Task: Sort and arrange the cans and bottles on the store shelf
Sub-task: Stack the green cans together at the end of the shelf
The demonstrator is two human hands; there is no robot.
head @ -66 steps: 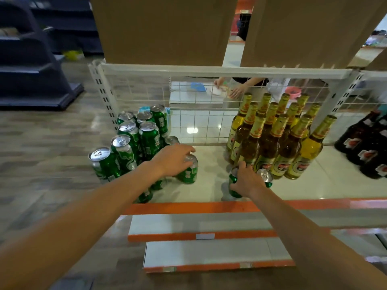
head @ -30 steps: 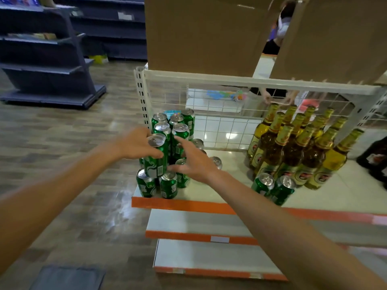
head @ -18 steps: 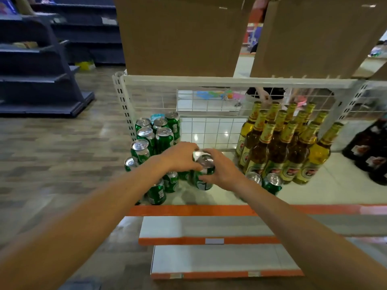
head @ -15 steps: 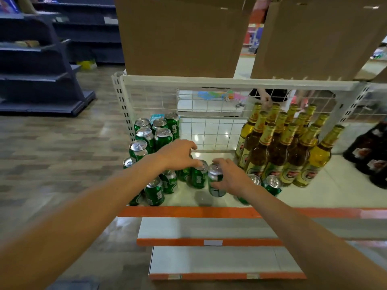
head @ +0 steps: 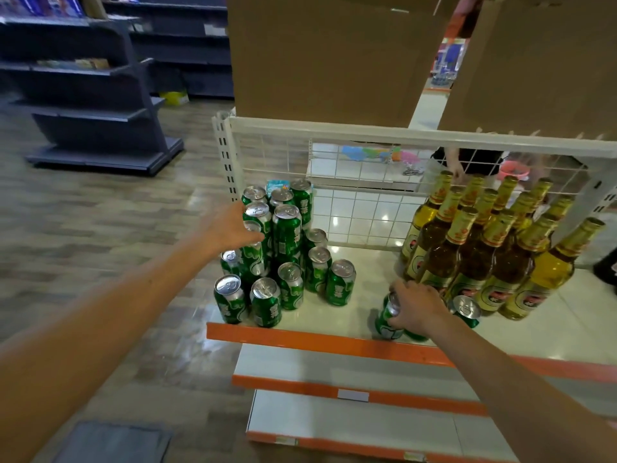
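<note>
**Cans almost sorted, two strays left by the bottles**

Most of the green cans (head: 287,235) stand together at 9 o'clock on the shelf (head: 334,340). Some sit on top of others at the back, and a row stands in front. The bottles (head: 484,248) stand in a tight bunch at 3 o'clock. That part looks done to me.

Two cans are in the wrong place, just in front of the bottles at about 5 o'clock. My right hand (head: 417,307) is wrapped around the stray can (head: 384,320) from the top. The last can (head: 465,310) sits right beside it at 3 o'clock, touching nothing I hold.

My left hand (head: 230,230) reaches to the pile, and its fingers lie on a stacked can (head: 255,259). I cannot tell if it grips it or only steadies it.

I think two cans need moving over to the pile.
</note>
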